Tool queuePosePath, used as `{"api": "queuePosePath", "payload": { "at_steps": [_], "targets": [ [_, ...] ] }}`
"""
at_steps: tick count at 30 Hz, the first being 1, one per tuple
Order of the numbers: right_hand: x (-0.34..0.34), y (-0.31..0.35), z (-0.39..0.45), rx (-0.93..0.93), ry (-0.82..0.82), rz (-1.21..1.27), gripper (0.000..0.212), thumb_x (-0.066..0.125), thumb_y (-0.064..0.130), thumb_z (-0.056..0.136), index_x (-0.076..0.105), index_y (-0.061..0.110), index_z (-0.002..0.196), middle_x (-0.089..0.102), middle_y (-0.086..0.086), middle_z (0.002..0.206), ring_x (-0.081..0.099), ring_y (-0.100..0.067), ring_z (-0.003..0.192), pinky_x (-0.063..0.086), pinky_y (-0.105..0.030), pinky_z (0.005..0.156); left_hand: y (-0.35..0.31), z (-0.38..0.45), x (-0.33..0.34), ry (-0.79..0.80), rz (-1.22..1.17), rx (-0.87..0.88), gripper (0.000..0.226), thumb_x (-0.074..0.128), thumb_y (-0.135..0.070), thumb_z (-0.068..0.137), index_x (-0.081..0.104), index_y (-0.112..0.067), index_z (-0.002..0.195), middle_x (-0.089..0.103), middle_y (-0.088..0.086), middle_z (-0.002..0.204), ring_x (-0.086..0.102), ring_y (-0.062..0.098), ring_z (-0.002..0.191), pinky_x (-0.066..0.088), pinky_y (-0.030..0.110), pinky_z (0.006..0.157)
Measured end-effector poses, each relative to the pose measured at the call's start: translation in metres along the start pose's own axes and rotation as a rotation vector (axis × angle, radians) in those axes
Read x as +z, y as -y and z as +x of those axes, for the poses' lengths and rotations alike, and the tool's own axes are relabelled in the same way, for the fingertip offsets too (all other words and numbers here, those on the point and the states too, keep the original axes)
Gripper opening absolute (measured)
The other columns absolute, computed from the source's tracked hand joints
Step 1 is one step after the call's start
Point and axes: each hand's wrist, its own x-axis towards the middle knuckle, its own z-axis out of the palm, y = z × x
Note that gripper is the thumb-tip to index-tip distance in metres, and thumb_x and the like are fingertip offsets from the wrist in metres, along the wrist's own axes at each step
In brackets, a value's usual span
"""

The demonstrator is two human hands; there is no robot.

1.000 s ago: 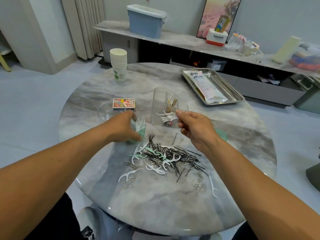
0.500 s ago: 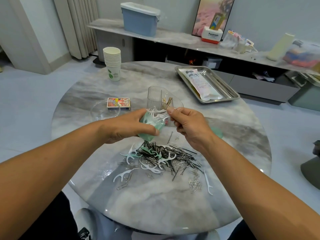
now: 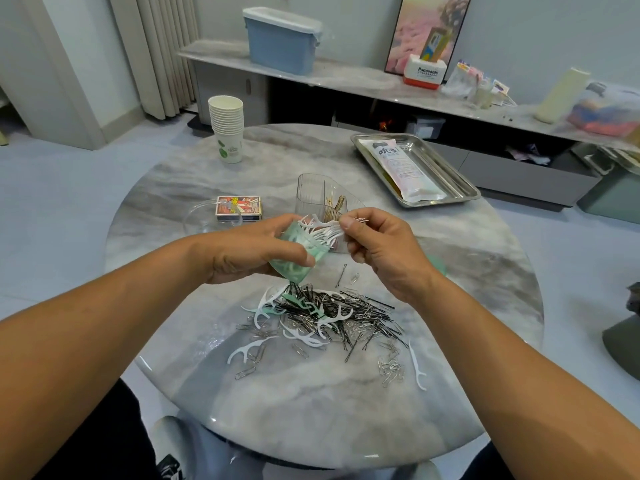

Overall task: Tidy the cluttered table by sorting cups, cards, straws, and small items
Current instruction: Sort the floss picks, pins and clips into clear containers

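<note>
Above the middle of the table, the right hand (image 3: 377, 247) pinches a bunch of floss picks (image 3: 320, 230), handles pointing left into the green jar (image 3: 298, 258) gripped by the left hand (image 3: 249, 252).

Pale green container (image 3: 300, 263), tilted, above the table; bundle of white floss picks (image 3: 320, 228) at its mouth. Beneath, a mixed heap of black hairpins (image 3: 349, 311), paper clips (image 3: 391, 370) and loose picks (image 3: 247, 351).
</note>
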Motion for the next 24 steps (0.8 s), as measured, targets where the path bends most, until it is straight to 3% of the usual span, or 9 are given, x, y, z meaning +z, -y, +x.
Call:
{"api": "queuePosePath", "payload": {
  "at_steps": [3, 8, 14, 18, 24],
  "targets": [
    [-0.004, 0.003, 0.0, -0.066, 0.037, -0.088, 0.002, 0.069, 0.005, 0.094, 0.07, 0.005, 0.096, 0.066, -0.002, 0.071, 0.057, -0.012, 0.061, 0.046, -0.023, 0.054, -0.001, 0.0, -0.001, -0.007, -0.016, 0.015, 0.052, 0.068, -0.001, 0.089, 0.055, -0.027, 0.132, 0.067, 0.011, 0.125, 0.067, 0.019, 0.105, 0.056, 0.033, 0.092],
    [-0.006, 0.009, -0.004, -0.142, 0.119, -0.244, 0.004, 0.068, 0.003, 0.094, 0.07, 0.0, 0.096, 0.066, 0.0, 0.07, 0.057, -0.013, 0.064, 0.05, -0.027, 0.057, 0.0, -0.001, -0.004, -0.003, 0.139, 0.065, 0.057, 0.072, -0.01, 0.087, 0.055, -0.039, 0.132, 0.067, 0.003, 0.12, 0.068, 0.017, 0.102, 0.054, 0.025, 0.079],
    [0.002, 0.018, -0.011, -0.228, 0.162, -0.406, 0.005, 0.068, 0.006, 0.095, 0.071, 0.009, 0.093, 0.068, -0.001, 0.08, 0.059, -0.007, 0.068, 0.051, -0.028, 0.062, 0.002, -0.001, 0.0, -0.011, 0.279, 0.065, 0.066, 0.076, -0.014, 0.086, 0.049, -0.041, 0.139, 0.065, -0.002, 0.124, 0.065, 0.016, 0.111, 0.056, 0.03, 0.093],
    [-0.001, 0.027, -0.014, -0.297, 0.136, -0.491, 0.004, 0.068, 0.004, 0.094, 0.07, 0.007, 0.092, 0.064, 0.014, 0.072, 0.055, -0.002, 0.064, 0.046, -0.017, 0.062, 0.001, 0.0, 0.0, -0.049, 0.204, 0.068, 0.063, 0.075, -0.013, 0.086, 0.05, -0.039, 0.138, 0.066, -0.002, 0.123, 0.067, 0.016, 0.11, 0.055, 0.027, 0.085],
    [-0.003, 0.033, -0.015, -0.352, 0.087, -0.527, 0.003, 0.069, 0.008, 0.094, 0.071, 0.01, 0.094, 0.065, 0.015, 0.073, 0.057, -0.006, 0.067, 0.049, -0.026, 0.066, -0.002, 0.003, -0.001, -0.056, -0.043, 0.07, 0.052, 0.068, -0.003, 0.089, 0.056, -0.028, 0.133, 0.07, 0.003, 0.121, 0.069, 0.016, 0.106, 0.055, 0.031, 0.085]
  ]
}}
